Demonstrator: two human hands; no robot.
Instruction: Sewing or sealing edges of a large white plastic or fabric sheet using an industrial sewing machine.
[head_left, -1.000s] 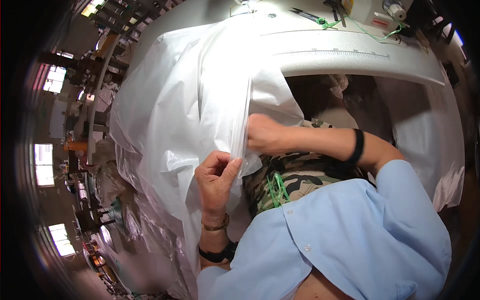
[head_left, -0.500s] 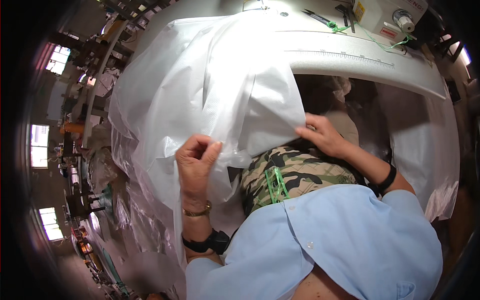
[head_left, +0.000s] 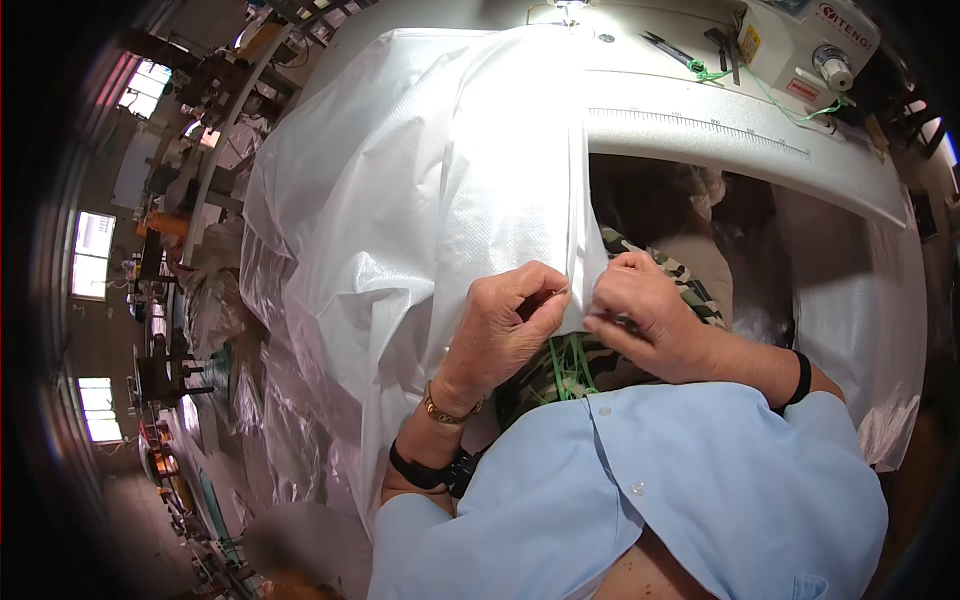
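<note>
Head view: from where I stand, the white sheet (head_left: 400,200) drapes off the worktop (head_left: 650,132), its long folded edge (head_left: 577,200) running lengthwise down between both hands. The left hand (head_left: 510,325) pinches its near end; the right hand (head_left: 645,312) curls just beside, grip unclear.

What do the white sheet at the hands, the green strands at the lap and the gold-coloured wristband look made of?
White sheet: probably woven plastic, glossy; fine grid texture and shiny creases show. Green strands: likely plastic, slight sheen; they look thin and ribbon-like. Gold-coloured wristband: perhaps polished metal, since it glints; plating unclear.
</note>
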